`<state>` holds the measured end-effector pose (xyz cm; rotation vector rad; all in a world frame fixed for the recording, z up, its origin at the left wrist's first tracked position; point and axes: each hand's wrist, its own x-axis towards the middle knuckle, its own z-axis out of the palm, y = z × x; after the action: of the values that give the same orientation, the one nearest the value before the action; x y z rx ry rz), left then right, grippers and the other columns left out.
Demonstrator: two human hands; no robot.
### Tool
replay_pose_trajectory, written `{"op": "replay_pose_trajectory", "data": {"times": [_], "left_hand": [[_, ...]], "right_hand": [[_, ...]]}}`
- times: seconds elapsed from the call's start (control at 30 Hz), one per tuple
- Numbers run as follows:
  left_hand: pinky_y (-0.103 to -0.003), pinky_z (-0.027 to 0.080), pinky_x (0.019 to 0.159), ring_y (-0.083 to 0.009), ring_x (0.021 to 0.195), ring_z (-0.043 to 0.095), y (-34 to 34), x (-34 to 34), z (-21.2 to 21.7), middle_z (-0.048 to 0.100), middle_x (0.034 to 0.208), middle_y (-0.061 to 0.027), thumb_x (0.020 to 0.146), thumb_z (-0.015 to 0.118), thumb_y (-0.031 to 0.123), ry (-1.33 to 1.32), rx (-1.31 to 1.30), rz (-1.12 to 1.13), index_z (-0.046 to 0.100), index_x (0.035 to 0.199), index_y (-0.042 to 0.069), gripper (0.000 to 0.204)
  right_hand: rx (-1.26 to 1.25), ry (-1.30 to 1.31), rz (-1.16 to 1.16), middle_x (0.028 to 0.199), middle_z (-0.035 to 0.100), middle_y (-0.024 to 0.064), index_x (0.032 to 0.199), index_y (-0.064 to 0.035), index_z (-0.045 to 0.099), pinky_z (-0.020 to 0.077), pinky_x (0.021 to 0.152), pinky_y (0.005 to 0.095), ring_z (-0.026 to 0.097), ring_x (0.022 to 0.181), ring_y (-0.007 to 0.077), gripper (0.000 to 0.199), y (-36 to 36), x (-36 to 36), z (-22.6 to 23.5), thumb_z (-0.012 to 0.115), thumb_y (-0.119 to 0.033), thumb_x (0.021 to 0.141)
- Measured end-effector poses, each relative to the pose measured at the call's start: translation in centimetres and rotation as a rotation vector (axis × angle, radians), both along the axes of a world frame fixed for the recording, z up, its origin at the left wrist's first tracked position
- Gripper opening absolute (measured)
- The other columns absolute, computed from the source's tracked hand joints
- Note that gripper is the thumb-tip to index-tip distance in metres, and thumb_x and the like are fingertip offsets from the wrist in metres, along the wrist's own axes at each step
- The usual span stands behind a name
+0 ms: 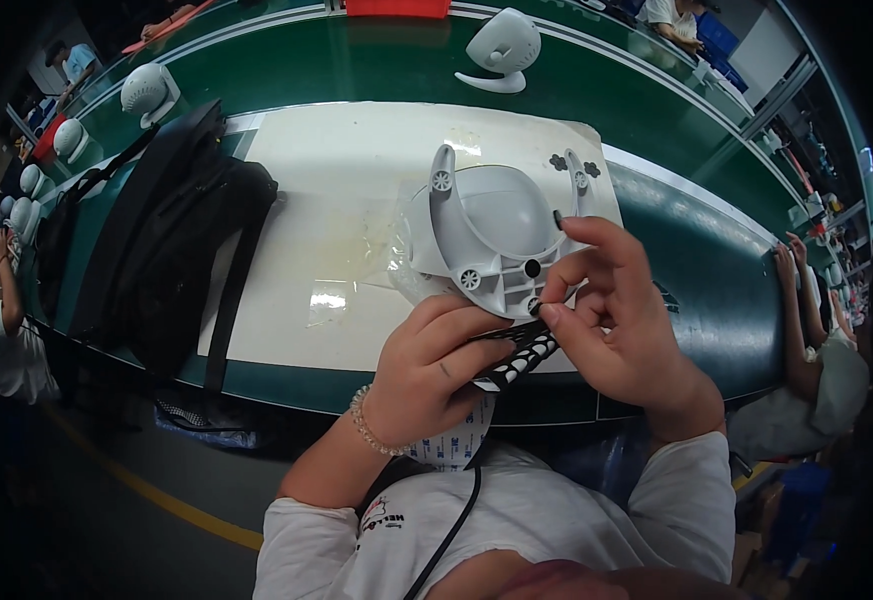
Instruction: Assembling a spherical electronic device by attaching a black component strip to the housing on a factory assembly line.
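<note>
A white plastic fan (512, 215) lies on the pale work mat with its base toward me, showing several round ribbed recesses. One black round pad (532, 268) sits on the base near its front. My left hand (437, 365) is closed around a sheet of black round pads (522, 358), held just in front of the fan. White backing paper (452, 440) hangs below that hand. My right hand (612, 310) pinches a small black pad at a recess on the base's near edge; whether the pad touches there is hard to tell. Another dark pad (559, 219) shows at a raised fingertip.
A black bag (177, 220) with straps lies at the left of the mat (302, 250). Beyond, the green conveyor (357, 65) carries white fans (505, 50). Clear plastic wrap (402, 255) lies beside the fan. Other people work at both sides and across the line.
</note>
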<state>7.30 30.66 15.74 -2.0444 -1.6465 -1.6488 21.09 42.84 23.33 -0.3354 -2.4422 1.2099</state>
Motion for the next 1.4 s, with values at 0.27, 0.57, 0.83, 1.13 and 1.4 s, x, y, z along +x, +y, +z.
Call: {"op": "replay_pose_trajectory", "data": {"times": [0.27, 0.57, 0.83, 1.13, 1.4], "left_hand": [[-0.034, 0.046, 0.069, -0.0265, 0.083, 0.053, 0.1, 0.2, -0.2, 0.057, 0.096, -0.0059, 0.044, 0.059, -0.003, -0.018, 0.004, -0.001, 0.060, 0.086, 0.006, 0.043], [-0.034, 0.046, 0.069, -0.0273, 0.083, 0.053, 0.2, 0.2, -0.2, 0.056, 0.097, -0.0067, 0.043, 0.059, -0.003, -0.020, 0.006, -0.013, 0.060, 0.088, 0.006, 0.046], [-0.035, 0.046, 0.070, -0.0280, 0.084, 0.053, 0.2, 0.1, -0.4, 0.055, 0.098, -0.0074, 0.043, 0.060, -0.003, -0.021, 0.006, -0.019, 0.060, 0.089, 0.006, 0.047], [-0.036, 0.046, 0.070, -0.0281, 0.084, 0.053, 0.2, 0.1, -0.3, 0.055, 0.099, -0.0074, 0.043, 0.060, -0.001, -0.026, 0.002, -0.022, 0.060, 0.090, 0.007, 0.048], [-0.035, 0.046, 0.072, -0.0284, 0.085, 0.052, 0.3, -0.1, -0.3, 0.055, 0.099, -0.0070, 0.043, 0.060, -0.002, 0.019, 0.027, -0.011, 0.060, 0.090, 0.007, 0.048]], "right_hand": [[0.175, -0.021, -0.072, 0.075, 0.055, 0.0055, 0.123, -0.0085, 0.035, 0.0400, 0.044, 0.0262, 0.051, 0.048, 0.0148, 0.055, -0.1, -0.2, 0.5, 0.054, 0.002, 0.073], [0.705, 0.014, -0.041, 0.074, 0.059, 0.0074, 0.116, -0.0090, 0.051, 0.0431, 0.048, 0.0298, 0.058, 0.058, 0.0221, 0.050, -0.4, 0.3, 1.1, 0.060, 0.002, 0.068], [0.525, 0.076, -0.059, 0.080, 0.062, 0.0084, 0.115, -0.0075, 0.051, 0.0462, 0.052, 0.0308, 0.061, 0.063, 0.0234, 0.049, -0.2, 0.5, 1.4, 0.061, 0.004, 0.068], [0.395, 0.152, 0.022, 0.082, 0.064, 0.0095, 0.116, -0.0070, 0.049, 0.0485, 0.056, 0.0308, 0.063, 0.069, 0.0237, 0.047, 0.2, 0.2, 0.2, 0.060, 0.005, 0.071], [0.627, 0.058, 0.056, 0.086, 0.064, 0.0108, 0.115, -0.0045, 0.049, 0.0453, 0.052, 0.0287, 0.061, 0.060, 0.0201, 0.048, 0.1, 1.0, 0.8, 0.059, 0.005, 0.069]]}}
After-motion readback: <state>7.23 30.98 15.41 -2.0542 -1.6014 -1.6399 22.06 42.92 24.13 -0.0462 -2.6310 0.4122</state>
